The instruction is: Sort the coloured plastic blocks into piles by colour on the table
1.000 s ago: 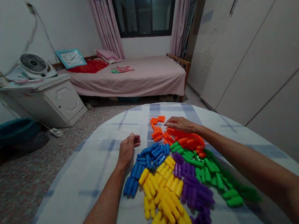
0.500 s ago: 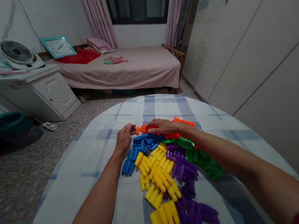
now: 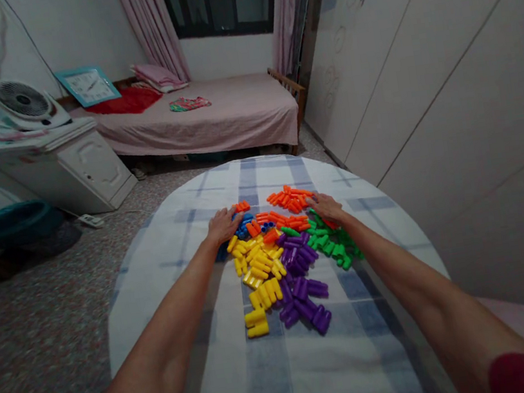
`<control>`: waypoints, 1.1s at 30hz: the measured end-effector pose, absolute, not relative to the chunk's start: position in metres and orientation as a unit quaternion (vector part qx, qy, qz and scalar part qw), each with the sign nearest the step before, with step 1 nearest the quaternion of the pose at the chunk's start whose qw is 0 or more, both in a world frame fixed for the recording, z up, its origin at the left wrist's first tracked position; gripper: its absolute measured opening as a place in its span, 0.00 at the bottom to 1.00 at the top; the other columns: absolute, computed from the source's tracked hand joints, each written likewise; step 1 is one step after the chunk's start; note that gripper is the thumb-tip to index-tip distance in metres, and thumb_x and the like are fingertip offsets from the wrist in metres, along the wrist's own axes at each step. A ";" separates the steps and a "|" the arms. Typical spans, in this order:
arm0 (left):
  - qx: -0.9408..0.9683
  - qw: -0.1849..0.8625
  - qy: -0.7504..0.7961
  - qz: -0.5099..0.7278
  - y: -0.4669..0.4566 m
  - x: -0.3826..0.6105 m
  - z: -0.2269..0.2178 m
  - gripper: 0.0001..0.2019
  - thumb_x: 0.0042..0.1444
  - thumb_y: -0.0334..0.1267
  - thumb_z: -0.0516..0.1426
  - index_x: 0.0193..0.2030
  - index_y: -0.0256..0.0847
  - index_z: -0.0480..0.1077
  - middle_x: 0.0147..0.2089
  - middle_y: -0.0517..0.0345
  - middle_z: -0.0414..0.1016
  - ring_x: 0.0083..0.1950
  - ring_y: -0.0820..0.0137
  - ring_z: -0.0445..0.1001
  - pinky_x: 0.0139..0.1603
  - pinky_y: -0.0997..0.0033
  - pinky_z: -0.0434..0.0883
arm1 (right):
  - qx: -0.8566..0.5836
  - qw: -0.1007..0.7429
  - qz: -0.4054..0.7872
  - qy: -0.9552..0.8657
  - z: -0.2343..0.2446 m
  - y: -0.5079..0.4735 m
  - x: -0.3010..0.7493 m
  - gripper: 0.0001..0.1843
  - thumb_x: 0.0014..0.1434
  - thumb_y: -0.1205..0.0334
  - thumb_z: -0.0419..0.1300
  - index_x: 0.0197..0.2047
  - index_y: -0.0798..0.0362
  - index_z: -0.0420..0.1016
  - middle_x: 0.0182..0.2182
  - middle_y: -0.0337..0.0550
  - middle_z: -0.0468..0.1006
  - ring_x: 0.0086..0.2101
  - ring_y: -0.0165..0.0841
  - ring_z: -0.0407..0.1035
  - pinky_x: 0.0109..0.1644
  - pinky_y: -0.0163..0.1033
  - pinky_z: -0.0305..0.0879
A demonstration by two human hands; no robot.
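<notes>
Bullet-shaped plastic blocks, many joined in rows, lie sorted roughly by colour on the table. My left hand (image 3: 224,226) rests with fingers stretched over the blue blocks (image 3: 245,226), partly covering them. At the right of the pile, my right hand (image 3: 326,207) lies with its fingers apart, touching the edge between orange blocks (image 3: 290,199) and green blocks (image 3: 329,242). A few red pieces show partly under that palm. Yellow blocks (image 3: 257,262) spread toward me on the left, and purple blocks (image 3: 298,263) lie beside them.
A checked cloth covers the oval table (image 3: 218,372). Beyond it stands a bed (image 3: 232,119). To the left are a white cabinet (image 3: 97,171) with a fan (image 3: 27,102) and a teal-lined bin (image 3: 16,221). A tall wardrobe (image 3: 420,70) lines the right side.
My right hand has moved right, off the orange blocks at the middle, to the green side. My left hand has come onto the blue blocks. Orange blocks are now spread out; the view has shifted.
</notes>
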State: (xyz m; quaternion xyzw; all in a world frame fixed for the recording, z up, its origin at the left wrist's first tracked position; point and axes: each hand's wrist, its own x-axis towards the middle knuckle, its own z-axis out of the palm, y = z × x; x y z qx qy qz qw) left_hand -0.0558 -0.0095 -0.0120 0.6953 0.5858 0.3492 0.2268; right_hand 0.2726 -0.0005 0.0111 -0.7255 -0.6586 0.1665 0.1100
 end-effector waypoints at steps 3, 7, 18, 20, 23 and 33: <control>0.730 0.258 0.541 0.328 -0.034 -0.036 -0.007 0.20 0.59 0.52 0.51 0.49 0.43 0.73 0.49 0.51 0.76 0.53 0.62 0.71 0.56 0.63 0.65 | -0.647 0.133 0.218 -0.719 0.011 -0.015 0.246 0.26 0.68 0.48 0.42 0.59 0.51 0.68 0.57 0.48 0.70 0.55 0.42 0.65 0.60 0.49 0.58; 0.758 0.263 0.502 0.322 -0.068 -0.011 -0.001 0.21 0.60 0.48 0.49 0.55 0.40 0.71 0.48 0.50 0.76 0.52 0.61 0.72 0.56 0.59 0.66 | -0.516 0.172 0.235 -0.806 0.017 -0.048 0.199 0.22 0.67 0.53 0.47 0.57 0.55 0.70 0.54 0.48 0.72 0.53 0.36 0.66 0.59 0.41 0.59; 0.766 0.124 0.540 0.326 -0.199 -0.060 -0.008 0.27 0.57 0.54 0.54 0.59 0.43 0.67 0.65 0.44 0.62 0.66 0.55 0.60 0.65 0.51 0.57 | -0.636 0.292 0.069 -0.711 0.015 -0.156 0.271 0.25 0.65 0.49 0.49 0.60 0.51 0.68 0.59 0.53 0.66 0.60 0.45 0.57 0.64 0.54 0.54; 0.746 0.115 0.592 0.283 -0.218 -0.075 -0.022 0.38 0.50 0.58 0.59 0.65 0.41 0.60 0.68 0.40 0.57 0.68 0.48 0.55 0.66 0.45 0.55 | -0.744 0.239 0.071 -0.620 0.001 -0.162 0.294 0.29 0.65 0.47 0.47 0.63 0.54 0.64 0.59 0.58 0.64 0.60 0.51 0.56 0.60 0.61 0.55; 0.745 0.129 0.607 0.245 -0.232 -0.076 -0.041 0.50 0.42 0.59 0.63 0.69 0.41 0.52 0.69 0.37 0.53 0.70 0.44 0.51 0.66 0.40 0.51 | -0.784 0.211 0.078 -0.579 -0.019 -0.167 0.299 0.30 0.65 0.47 0.45 0.63 0.54 0.63 0.58 0.59 0.65 0.59 0.51 0.57 0.59 0.62 0.54; 0.696 0.185 0.554 0.417 -0.208 0.005 -0.042 0.46 0.40 0.47 0.67 0.67 0.43 0.55 0.73 0.43 0.39 0.72 0.46 0.44 0.69 0.45 0.51 | -0.725 0.350 0.150 -0.574 -0.027 -0.163 0.181 0.29 0.63 0.48 0.46 0.61 0.54 0.65 0.58 0.57 0.65 0.58 0.47 0.60 0.61 0.55 0.57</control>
